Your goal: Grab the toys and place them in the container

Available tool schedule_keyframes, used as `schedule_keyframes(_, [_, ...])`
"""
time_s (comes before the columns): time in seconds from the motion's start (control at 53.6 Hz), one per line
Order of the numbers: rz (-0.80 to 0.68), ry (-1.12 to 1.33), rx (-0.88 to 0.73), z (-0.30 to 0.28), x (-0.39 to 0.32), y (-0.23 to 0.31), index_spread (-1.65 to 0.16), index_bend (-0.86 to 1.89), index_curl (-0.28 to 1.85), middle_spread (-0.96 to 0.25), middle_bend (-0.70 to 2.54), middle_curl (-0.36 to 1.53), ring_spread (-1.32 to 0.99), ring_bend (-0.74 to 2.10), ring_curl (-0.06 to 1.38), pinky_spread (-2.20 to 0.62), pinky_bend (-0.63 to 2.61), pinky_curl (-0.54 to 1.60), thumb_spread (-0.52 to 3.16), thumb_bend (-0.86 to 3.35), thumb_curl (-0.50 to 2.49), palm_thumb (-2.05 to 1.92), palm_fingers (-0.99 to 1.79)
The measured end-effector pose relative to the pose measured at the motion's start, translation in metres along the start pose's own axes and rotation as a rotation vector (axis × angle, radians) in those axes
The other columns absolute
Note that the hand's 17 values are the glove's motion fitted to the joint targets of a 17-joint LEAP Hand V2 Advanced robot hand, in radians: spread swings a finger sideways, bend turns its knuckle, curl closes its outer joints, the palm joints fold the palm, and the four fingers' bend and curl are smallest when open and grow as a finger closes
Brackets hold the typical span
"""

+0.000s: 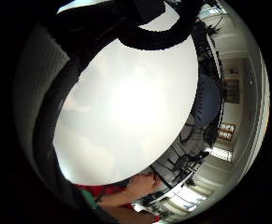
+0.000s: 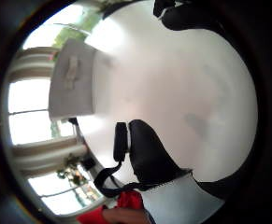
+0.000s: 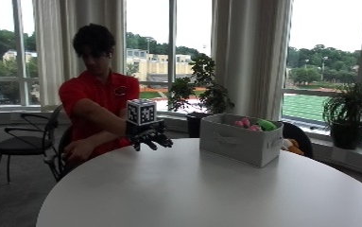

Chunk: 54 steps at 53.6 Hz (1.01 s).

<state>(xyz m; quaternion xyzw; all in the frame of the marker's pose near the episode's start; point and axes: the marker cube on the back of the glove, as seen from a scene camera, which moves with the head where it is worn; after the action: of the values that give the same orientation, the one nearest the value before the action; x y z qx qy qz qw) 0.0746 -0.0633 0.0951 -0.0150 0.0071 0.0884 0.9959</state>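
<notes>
Hand: we saw the gloved right hand [image 3: 149, 138] left of centre above the table [image 3: 186, 194], fingers relaxed, holding nothing.
Container [image 3: 241, 140]: right of centre, toys [image 3: 256, 125] inside.

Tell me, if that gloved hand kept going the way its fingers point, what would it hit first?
Probably the white table: the gloved right hand hangs over its near edge, fingers angled down and forward. The grey container sits off to the side, likely outside that line.
</notes>
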Motion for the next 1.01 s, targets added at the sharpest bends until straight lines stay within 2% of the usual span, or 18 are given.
schedule_keyframes(0.187, [0.005,-0.017,0.001,-0.004,0.008,-0.013,-0.45,0.31,0.45,-0.13,0.14,0.23,-0.07,0.17,0.21,0.11,0.78,0.33,1.14,-0.05,0.26,-0.05,-0.09])
schedule_keyframes(0.28, [-0.001,-0.001,0.011,0.002,0.0,0.004,-0.45,0.31,0.45,-0.13,0.14,0.23,-0.07,0.17,0.21,0.11,0.77,0.33,1.14,-0.05,0.26,-0.05,-0.09])
schedule_keyframes(0.522, [0.009,0.003,-0.038,-0.003,0.012,-0.009,-0.45,0.3,0.44,-0.13,0.14,0.23,-0.07,0.17,0.21,0.11,0.77,0.34,1.14,-0.05,0.26,-0.05,-0.09])
schedule_keyframes(1.008, [-0.026,0.001,-0.032,0.005,-0.002,0.01,-0.45,0.29,0.45,-0.13,0.14,0.23,-0.07,0.17,0.21,0.11,0.75,0.33,1.12,-0.06,0.26,-0.06,-0.08])
